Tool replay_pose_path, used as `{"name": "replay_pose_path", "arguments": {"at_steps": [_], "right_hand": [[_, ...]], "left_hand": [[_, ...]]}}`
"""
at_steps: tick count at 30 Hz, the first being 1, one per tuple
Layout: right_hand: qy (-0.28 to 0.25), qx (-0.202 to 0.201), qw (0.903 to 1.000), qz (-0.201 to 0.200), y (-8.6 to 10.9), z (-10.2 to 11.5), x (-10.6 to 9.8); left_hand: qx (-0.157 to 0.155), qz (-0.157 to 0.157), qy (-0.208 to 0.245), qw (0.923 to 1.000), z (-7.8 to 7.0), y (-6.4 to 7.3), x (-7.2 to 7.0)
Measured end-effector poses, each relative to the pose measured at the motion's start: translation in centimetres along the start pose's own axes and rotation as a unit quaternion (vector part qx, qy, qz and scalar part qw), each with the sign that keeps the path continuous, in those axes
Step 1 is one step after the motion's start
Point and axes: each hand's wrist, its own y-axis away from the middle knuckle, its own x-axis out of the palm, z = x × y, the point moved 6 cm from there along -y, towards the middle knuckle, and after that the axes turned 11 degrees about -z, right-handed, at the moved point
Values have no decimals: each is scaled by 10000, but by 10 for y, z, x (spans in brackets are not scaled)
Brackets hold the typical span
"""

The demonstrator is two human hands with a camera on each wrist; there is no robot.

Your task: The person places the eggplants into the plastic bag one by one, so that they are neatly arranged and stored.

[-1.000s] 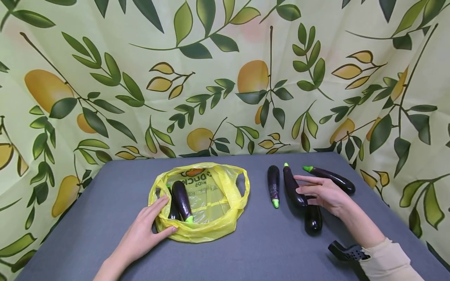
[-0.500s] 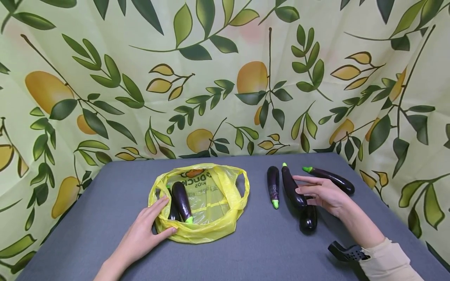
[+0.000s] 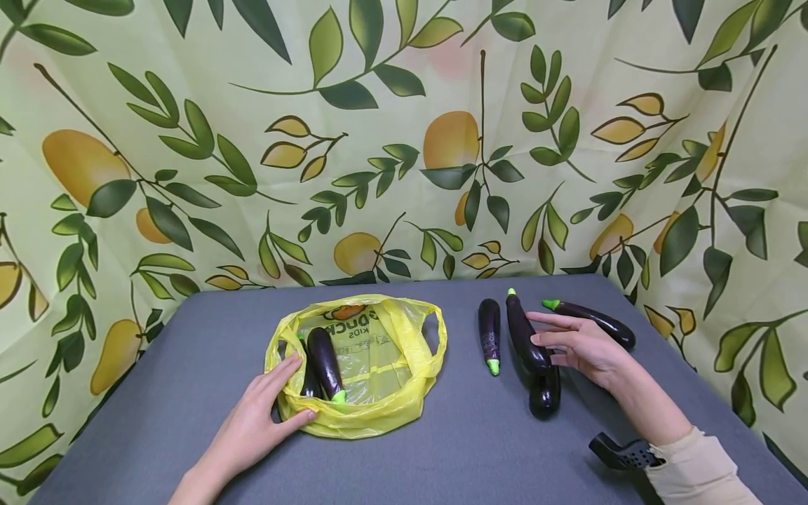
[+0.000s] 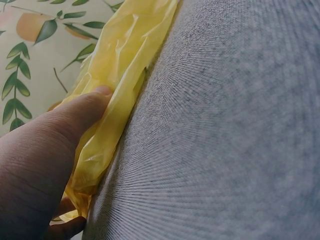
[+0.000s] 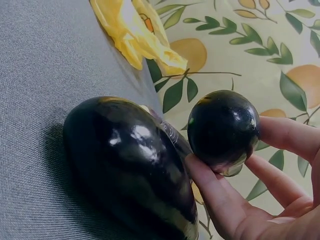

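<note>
My left hand [image 3: 255, 414] grips the left side of a yellow plastic bag [image 3: 385, 417], fingers at its rim and thumb against its front. The bag lies open, with two eggplants inside; one dark eggplant [image 3: 325, 361] shows its green tip toward me. My right hand [image 3: 583, 351] pinches a long eggplant [image 3: 525, 337] between thumb and fingers, and its rounded end [image 5: 223, 127] faces the right wrist camera. Beneath and nearer to me lies a thicker eggplant [image 3: 545, 398], partly hidden by the held one. In the left wrist view, the thumb [image 4: 82, 112] presses the yellow plastic.
A smaller eggplant [image 3: 489, 337] lies left of the held one, green tip toward me. Another eggplant [image 3: 593, 321] lies behind my right hand. The grey cloth table [image 3: 442, 463] runs back to a leaf-and-fruit patterned curtain [image 3: 379, 175].
The thicker eggplant under the held one has shifted left across the cloth. My right hand keeps its pinch, almost in place. The left hand and bag stay put.
</note>
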Motion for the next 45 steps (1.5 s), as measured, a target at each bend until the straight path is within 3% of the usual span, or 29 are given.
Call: {"name": "replay_pose_path", "arguments": {"at_steps": [11, 18, 23, 32, 45], "right_hand": [[17, 35, 10000, -51, 1, -1, 1], [-114, -39, 9998, 145, 4, 3, 17], [-357, 238, 9987, 268, 8, 1, 39], [-575, 395, 9949, 725, 10, 5, 95], [-925, 422, 9878, 1184, 3, 25, 175]], "left_hand": [[-17, 12, -21, 10000, -1, 0, -1], [-48, 16, -61, 10000, -1, 2, -2], [95, -22, -24, 9999, -2, 0, -2], [239, -48, 47, 9997, -2, -1, -2], [162, -22, 11, 9999, -1, -1, -3]]}}
